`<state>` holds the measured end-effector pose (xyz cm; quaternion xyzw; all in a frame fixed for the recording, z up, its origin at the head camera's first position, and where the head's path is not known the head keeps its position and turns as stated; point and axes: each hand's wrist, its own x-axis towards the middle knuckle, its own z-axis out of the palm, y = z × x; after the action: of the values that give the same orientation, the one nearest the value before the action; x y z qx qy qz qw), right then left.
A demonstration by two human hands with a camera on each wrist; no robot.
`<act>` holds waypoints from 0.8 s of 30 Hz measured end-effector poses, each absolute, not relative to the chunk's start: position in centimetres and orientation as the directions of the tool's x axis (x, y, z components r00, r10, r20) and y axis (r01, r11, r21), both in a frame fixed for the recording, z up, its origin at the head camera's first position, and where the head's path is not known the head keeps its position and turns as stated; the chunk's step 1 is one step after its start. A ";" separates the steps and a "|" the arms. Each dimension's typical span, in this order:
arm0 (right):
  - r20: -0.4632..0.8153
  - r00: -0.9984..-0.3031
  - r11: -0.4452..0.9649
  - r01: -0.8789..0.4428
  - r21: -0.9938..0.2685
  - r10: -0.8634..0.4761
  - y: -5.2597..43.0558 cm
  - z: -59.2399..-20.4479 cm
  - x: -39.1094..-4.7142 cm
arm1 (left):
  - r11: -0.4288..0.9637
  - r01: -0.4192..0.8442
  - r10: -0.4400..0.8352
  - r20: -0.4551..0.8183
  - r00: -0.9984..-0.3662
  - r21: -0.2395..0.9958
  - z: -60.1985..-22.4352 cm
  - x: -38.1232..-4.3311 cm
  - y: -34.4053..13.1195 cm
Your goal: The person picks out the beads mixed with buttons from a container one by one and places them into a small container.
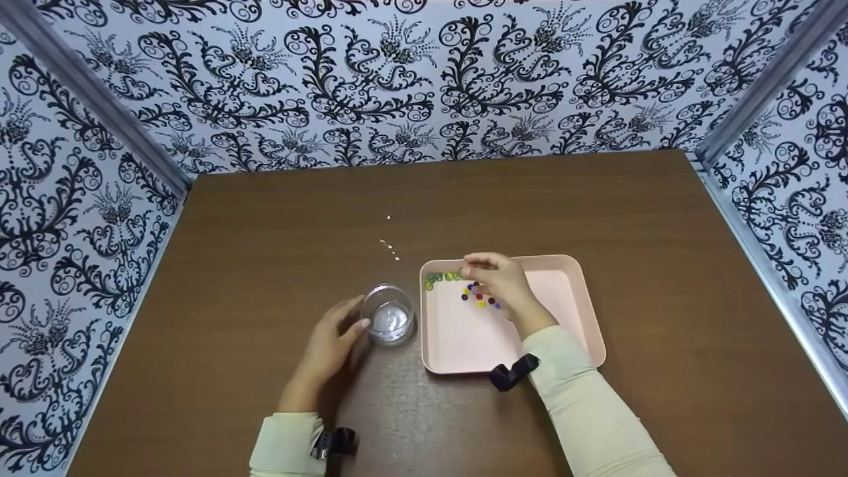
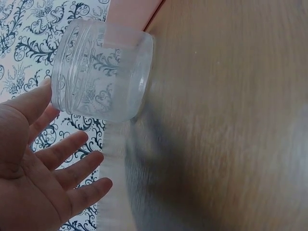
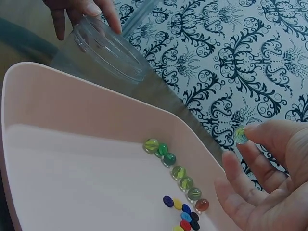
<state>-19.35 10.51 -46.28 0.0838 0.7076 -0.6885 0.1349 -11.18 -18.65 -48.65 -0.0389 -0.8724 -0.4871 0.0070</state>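
Head view: clear jar (image 1: 388, 318) stood upright on brown table (image 1: 199, 298), just left of pink tray (image 1: 457, 341), gap between. Jar's transparent base is seen through its open mouth; ridged threads are seen near the rim in left wrist view. Rim is touched by thumb and index finger of left hand (image 1: 328, 344); remaining fingers are spread loose beside the wall, not wrapped round it.

Right hand (image 1: 500, 281) is placed over tray, toward the far wall. Green-yellow glass marble (image 3: 240, 135) is pinched between thumb and index finger, lifted off the tray floor; other fingers are bent loosely, nothing seen in them.

Tray contents: marbles (image 3: 186, 183) lined along the far wall from the far-left corner, mostly green and yellow-green, one reddish-brown marble (image 3: 202, 205) at the end nearest the hand in right wrist view. Beside them, button-like discs (image 3: 186, 216) are bunched: dark blue, light blue, yellow, red, near-black; exact count partly hidden by hand. Near part of tray floor is left bare.

White specks (image 1: 397, 258) are scattered on table beyond jar. Table is backed by black-and-white patterned wall (image 1: 397, 79).
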 end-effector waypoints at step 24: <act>-0.248 -0.961 0.104 0.236 -0.966 -0.125 7.8 -46.7 -18.5 | 0.514 0.095 0.065 0.071 -0.995 0.853 -49.0 -11.2 -18.8</act>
<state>-18.45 7.79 -46.68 0.0380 0.7305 -0.6684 0.1347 -11.24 -18.85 -49.00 -0.0460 -0.8699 -0.4909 0.0149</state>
